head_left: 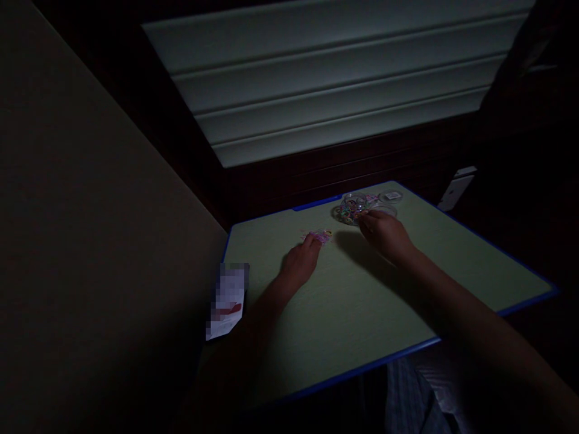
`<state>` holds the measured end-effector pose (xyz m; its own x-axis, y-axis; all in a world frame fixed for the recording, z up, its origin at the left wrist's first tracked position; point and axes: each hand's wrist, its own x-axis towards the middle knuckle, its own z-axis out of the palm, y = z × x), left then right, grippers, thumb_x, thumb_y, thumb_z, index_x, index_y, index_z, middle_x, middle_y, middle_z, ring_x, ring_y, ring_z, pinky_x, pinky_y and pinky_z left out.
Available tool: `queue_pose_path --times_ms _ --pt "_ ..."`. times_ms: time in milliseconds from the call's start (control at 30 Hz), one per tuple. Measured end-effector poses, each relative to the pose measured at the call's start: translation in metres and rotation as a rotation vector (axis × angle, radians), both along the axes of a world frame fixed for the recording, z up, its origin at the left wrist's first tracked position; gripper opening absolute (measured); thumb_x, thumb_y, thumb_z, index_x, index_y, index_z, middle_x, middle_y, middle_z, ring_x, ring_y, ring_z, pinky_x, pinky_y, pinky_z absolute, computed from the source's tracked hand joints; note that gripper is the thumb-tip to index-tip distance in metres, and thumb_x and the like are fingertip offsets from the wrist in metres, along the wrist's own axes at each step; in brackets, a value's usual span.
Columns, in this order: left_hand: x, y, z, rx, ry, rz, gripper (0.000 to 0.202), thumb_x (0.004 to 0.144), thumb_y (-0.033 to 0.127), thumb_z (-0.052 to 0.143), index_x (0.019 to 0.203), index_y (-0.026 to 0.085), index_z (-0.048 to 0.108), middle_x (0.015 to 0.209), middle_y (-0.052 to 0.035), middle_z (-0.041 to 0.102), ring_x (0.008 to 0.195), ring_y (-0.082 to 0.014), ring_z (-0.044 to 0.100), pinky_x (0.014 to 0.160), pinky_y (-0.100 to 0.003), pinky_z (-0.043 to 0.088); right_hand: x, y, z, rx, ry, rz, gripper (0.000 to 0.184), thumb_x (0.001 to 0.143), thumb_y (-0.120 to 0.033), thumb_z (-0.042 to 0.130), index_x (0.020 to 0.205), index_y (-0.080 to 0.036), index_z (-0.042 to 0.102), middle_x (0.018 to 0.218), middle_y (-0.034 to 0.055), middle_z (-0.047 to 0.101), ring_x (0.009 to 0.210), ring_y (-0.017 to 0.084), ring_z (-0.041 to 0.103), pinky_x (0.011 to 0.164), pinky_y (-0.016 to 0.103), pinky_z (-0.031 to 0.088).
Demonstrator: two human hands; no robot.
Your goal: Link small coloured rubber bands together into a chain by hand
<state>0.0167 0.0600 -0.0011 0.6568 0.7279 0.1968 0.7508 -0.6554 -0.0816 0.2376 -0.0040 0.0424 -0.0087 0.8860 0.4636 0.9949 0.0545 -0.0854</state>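
Two hands apart, grip unclear: left hand (301, 260) on pink elastic bands (320, 237), right hand (384, 234) at clear tub (350, 211); a knock risked spilling bands across the worktop (362, 313).

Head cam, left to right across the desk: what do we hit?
white paper slip → left hand → pink elastic bands → clear container of coloured bands → right hand → flat white object

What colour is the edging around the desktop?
The edging is blue, shown best in the head view along the near side.
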Motion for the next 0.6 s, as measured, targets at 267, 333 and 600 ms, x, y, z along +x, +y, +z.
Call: queue_pose_path --times_ms 267,333,600 --pt "0.002 -0.002 0.002 0.023 -0.075 -0.005 0.032 0.096 0.028 0.024 0.114 0.020 0.049 0.113 -0.0074 0.052 0.084 -0.0142 0.061 0.069 -0.025 0.047 -0.024 0.002 -0.017 -0.066 0.300 0.293 0.030 0.088 -0.028 0.044 0.103 -0.014 0.066 0.093 0.0105 0.066 0.076 0.015 0.060 0.068 0.025 0.042" --pt "0.002 -0.003 0.002 0.022 -0.069 -0.024 0.032 0.096 0.028 0.025 0.116 0.020 0.049 0.114 -0.0077 0.052 0.085 -0.0145 0.061 0.069 -0.025 0.047 -0.030 0.002 -0.021 -0.072 0.365 0.358 0.031 0.088 -0.029 0.046 0.107 -0.013 0.064 0.094 0.0101 0.065 0.074 0.014 0.059 0.068 0.024 0.043" --pt "0.001 -0.004 -0.003 0.103 -0.048 -0.131 0.032 0.096 0.024 0.025 0.116 0.021 0.049 0.108 -0.0082 0.055 0.084 -0.0161 0.061 0.067 -0.026 0.047 -0.039 0.002 -0.027 -0.044 0.404 0.451 0.025 0.087 -0.022 0.047 0.102 -0.014 0.066 0.095 0.0091 0.065 0.084 0.015 0.059 0.074 0.024 0.043"
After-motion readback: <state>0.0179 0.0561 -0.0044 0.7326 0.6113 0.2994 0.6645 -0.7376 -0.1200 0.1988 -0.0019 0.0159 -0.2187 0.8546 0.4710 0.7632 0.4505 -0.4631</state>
